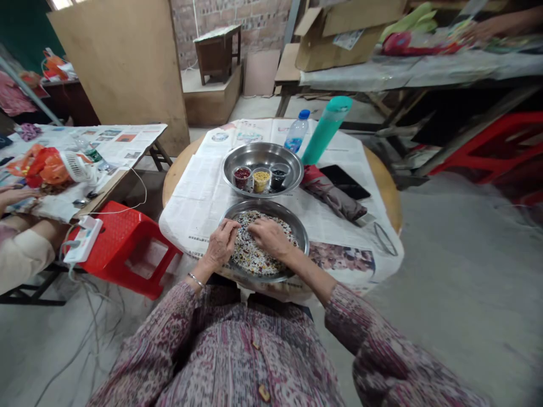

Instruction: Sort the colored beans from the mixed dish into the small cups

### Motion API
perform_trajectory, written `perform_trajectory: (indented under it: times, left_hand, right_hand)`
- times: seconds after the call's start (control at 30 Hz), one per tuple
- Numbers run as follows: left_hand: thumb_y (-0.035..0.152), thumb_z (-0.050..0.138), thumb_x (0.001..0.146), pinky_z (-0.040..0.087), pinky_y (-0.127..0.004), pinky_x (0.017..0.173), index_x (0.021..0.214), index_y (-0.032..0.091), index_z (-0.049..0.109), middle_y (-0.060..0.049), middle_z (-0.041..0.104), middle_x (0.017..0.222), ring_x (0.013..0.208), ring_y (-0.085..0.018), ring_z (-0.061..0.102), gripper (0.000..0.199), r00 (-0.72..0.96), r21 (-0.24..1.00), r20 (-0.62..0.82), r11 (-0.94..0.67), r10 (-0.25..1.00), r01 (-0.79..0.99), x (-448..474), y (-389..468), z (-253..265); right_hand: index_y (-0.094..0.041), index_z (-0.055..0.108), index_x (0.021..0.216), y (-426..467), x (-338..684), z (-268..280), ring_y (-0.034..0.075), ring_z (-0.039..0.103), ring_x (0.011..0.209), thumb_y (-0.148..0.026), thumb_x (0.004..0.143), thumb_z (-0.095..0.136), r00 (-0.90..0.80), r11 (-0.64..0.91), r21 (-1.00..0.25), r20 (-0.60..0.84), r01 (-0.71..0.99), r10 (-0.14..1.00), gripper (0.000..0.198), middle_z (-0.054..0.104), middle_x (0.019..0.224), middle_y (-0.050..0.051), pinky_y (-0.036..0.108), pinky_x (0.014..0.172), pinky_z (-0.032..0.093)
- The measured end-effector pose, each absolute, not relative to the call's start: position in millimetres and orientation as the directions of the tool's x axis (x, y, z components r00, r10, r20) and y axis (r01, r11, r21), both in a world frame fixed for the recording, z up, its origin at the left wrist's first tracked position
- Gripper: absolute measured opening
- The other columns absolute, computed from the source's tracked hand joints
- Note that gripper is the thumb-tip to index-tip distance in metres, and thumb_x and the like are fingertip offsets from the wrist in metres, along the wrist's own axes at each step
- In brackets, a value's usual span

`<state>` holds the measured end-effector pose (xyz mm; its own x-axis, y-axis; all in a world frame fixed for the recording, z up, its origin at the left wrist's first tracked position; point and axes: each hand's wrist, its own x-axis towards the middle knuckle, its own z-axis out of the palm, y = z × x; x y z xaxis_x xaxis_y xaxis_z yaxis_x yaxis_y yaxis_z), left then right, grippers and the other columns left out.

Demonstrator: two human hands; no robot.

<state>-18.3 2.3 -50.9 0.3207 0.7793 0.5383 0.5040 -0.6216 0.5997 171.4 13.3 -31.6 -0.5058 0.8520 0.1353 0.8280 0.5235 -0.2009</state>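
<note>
A shallow steel basin [303, 232] in front of me holds a layer of small mixed pieces [254, 254], white, yellow, dark red and black. They look like grains or beads; the kind is too small to tell. My left hand [221, 244] is at the basin's left rim, thumb and fingertips pinched together. Over the pieces, my right hand [270, 236] is bent down with its fingers curled together; its fingertips are partly hidden. Behind stands a second steel basin [237, 155] with three clear cups: dark red pieces [242, 176], yellow pieces [261, 180] and black pieces [279, 176].
Newspaper [190, 192] covers the round table. A water bottle [296, 133], a teal bottle [324, 133], a folded umbrella [333, 195], and a black tablet or phone [345, 181] lie behind and right. A red stool [123, 243] bears a power strip [83, 240]. Other people's hands show at side tables.
</note>
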Motion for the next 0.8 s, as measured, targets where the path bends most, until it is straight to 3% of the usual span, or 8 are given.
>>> perform_trajectory:
  times: [0.1, 0.17, 0.27, 0.4, 0.53, 0.67, 0.8]
  left_hand:
    - [0.019, 0.042, 0.101, 0.051, -0.033, 0.091, 0.104, 0.019, 0.060, -0.006, 0.062, 0.099, 0.097, -0.017, 0.061, 0.018, 0.288, 0.630, 0.555, -0.620, 0.780, 0.467, -18, 1, -52]
    - [0.020, 0.044, 0.100, 0.051, -0.032, 0.089, 0.101, 0.018, 0.061, -0.005, 0.063, 0.095, 0.094, -0.016, 0.062, 0.017, 0.241, 0.648, 0.583, -0.623, 0.776, 0.439, -18, -1, -53]
    - [0.021, 0.046, 0.099, 0.052, -0.032, 0.086, 0.097, 0.018, 0.062, -0.005, 0.066, 0.090, 0.092, -0.017, 0.063, 0.016, 0.175, 0.659, 0.614, -0.622, 0.770, 0.423, -18, -4, -55]
    - [0.021, 0.048, 0.098, 0.052, -0.032, 0.083, 0.094, 0.018, 0.063, -0.004, 0.066, 0.087, 0.088, -0.017, 0.063, 0.016, 0.173, 0.664, 0.607, -0.615, 0.775, 0.425, -20, -6, -57]
    - [0.021, 0.047, 0.098, 0.051, -0.030, 0.081, 0.094, 0.018, 0.063, -0.004, 0.066, 0.087, 0.086, -0.016, 0.062, 0.016, 0.192, 0.665, 0.596, -0.613, 0.780, 0.426, -21, -6, -56]
    - [0.021, 0.043, 0.100, 0.050, -0.030, 0.080, 0.090, 0.018, 0.062, -0.003, 0.064, 0.084, 0.083, -0.016, 0.061, 0.021, 0.200, 0.675, 0.589, -0.612, 0.783, 0.411, -21, -5, -56]
    - [0.023, 0.042, 0.101, 0.049, -0.030, 0.081, 0.088, 0.018, 0.061, -0.003, 0.063, 0.082, 0.082, -0.016, 0.059, 0.024, 0.184, 0.677, 0.609, -0.626, 0.772, 0.387, -19, -4, -58]
  right_hand:
    - [-0.019, 0.072, 0.102, 11, 196, -27, 0.024, 0.060, 0.099, -0.015, 0.093, 0.050, -0.368, 0.383, -0.161, 0.113, 0.910, 0.923, 0.024, 0.070, 0.101, 0.010, 0.033, 0.083, 0.046]
    - [-0.019, 0.070, 0.107, 2, 207, -27, 0.026, 0.060, 0.102, -0.028, 0.094, 0.055, -0.294, 0.306, -0.136, 0.103, 0.942, 0.950, 0.022, 0.069, 0.106, 0.012, 0.035, 0.082, 0.047]
    - [-0.019, 0.065, 0.117, -18, 210, -32, 0.027, 0.062, 0.101, -0.045, 0.091, 0.062, -0.279, 0.293, -0.178, 0.097, 0.940, 0.955, 0.037, 0.066, 0.110, 0.014, 0.036, 0.080, 0.049]
    - [-0.022, 0.063, 0.119, -34, 187, -42, 0.019, 0.064, 0.093, -0.031, 0.091, 0.062, -0.461, 0.462, -0.324, 0.086, 0.825, 0.883, 0.030, 0.064, 0.108, 0.008, 0.030, 0.080, 0.049]
    - [-0.020, 0.067, 0.109, -16, 160, -44, 0.016, 0.063, 0.090, -0.016, 0.097, 0.047, -0.554, 0.541, -0.349, 0.072, 0.765, 0.830, 0.024, 0.066, 0.099, 0.006, 0.026, 0.080, 0.046]
    - [-0.019, 0.068, 0.113, 16, 154, -34, 0.021, 0.060, 0.102, -0.014, 0.096, 0.046, -0.410, 0.437, -0.276, 0.150, 0.856, 0.899, 0.028, 0.068, 0.105, 0.009, 0.030, 0.085, 0.046]
    - [-0.015, 0.065, 0.123, 37, 157, -27, 0.029, 0.055, 0.112, -0.029, 0.098, 0.048, -0.234, 0.262, -0.193, 0.159, 0.946, 0.959, 0.033, 0.066, 0.116, 0.015, 0.037, 0.087, 0.045]
